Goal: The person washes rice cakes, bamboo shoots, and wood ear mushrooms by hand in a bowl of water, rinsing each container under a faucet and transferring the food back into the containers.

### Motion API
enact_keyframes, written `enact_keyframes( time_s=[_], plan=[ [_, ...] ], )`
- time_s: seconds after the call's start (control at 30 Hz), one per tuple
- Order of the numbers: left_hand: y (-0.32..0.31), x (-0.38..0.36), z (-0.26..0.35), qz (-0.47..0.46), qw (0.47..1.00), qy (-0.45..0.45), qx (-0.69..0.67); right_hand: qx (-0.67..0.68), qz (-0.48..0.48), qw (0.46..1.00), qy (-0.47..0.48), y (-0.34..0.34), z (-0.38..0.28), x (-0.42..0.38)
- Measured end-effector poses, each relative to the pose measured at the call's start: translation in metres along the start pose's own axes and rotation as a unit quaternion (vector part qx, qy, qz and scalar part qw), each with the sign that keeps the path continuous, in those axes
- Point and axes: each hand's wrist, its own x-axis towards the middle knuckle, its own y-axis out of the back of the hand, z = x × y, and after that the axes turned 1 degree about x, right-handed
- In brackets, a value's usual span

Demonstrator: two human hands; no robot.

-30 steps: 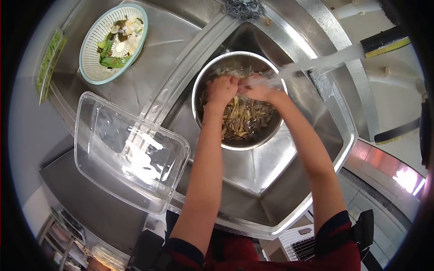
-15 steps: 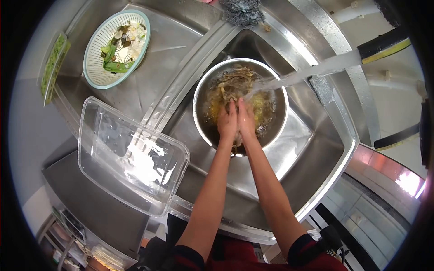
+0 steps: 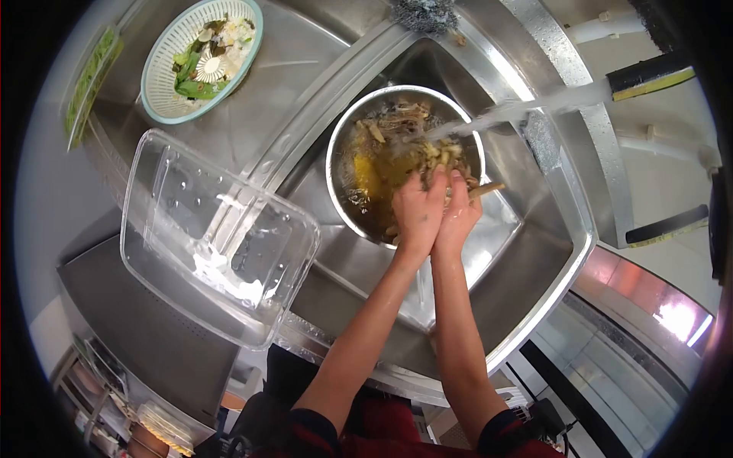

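A round metal bowl [image 3: 332, 172] of yellowish water stands in the sink, with brown, stalky food pieces [image 3: 405, 118], possibly mushrooms, floating at its far side. Over the bowl's near right part, my left hand [image 3: 420, 214] and my right hand [image 3: 460, 208] are pressed together, fingers curled around a wet clump of stalky pieces [image 3: 443, 155]. One long stalk sticks out to the right past the rim. A stream of water [image 3: 527, 109] falls into the bowl from the right. The palms and the lower part of the clump are hidden.
A clear plastic container [image 3: 221, 244] straddles the sink edge at left. In the far left basin sits a strainer basket [image 3: 156, 88] with food scraps. A steel scrubber [image 3: 427, 15] lies at the back; a dark spout [image 3: 653, 75] juts in from the right.
Both hands have moved from the bowl's middle toward its right rim. They now grip a clump at the bowl's edge. The view has shifted slightly.
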Motion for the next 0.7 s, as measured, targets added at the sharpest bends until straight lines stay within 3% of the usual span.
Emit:
enact_keyframes(
  time_s=[0.1,0.17,0.27,0.4,0.47,0.53,0.6,0.7],
  plan=[
    [0.004,-0.009,0.014,-0.056,0.994,-0.003,0.094,0.005,0.035,0.999,0.017,0.004,-0.013,-0.011],
    [0.009,-0.019,0.029,-0.064,0.989,-0.132,0.013,-0.058,0.065,0.995,0.054,0.009,-0.028,-0.021],
    [0.034,-0.033,0.077,-0.078,0.975,-0.205,-0.037,-0.071,0.090,0.984,0.140,-0.006,-0.068,-0.052],
    [0.103,-0.043,0.146,-0.107,0.962,-0.249,-0.043,0.084,0.055,0.985,0.142,-0.054,-0.129,-0.115],
    [0.146,-0.044,0.170,-0.070,0.959,-0.260,-0.091,0.004,0.027,0.977,0.212,-0.081,-0.144,-0.151],
    [0.189,-0.039,0.177,-0.045,0.954,-0.273,-0.117,0.056,0.029,0.982,0.179,-0.110,-0.144,-0.185],
    [0.228,-0.033,0.173,-0.022,0.959,-0.251,-0.131,0.167,-0.033,0.980,0.106,-0.137,-0.136,-0.215],
    [0.265,-0.010,0.130,0.000,0.968,-0.225,-0.107,0.126,-0.085,0.983,0.108,-0.158,-0.086,-0.234]
  ],
)
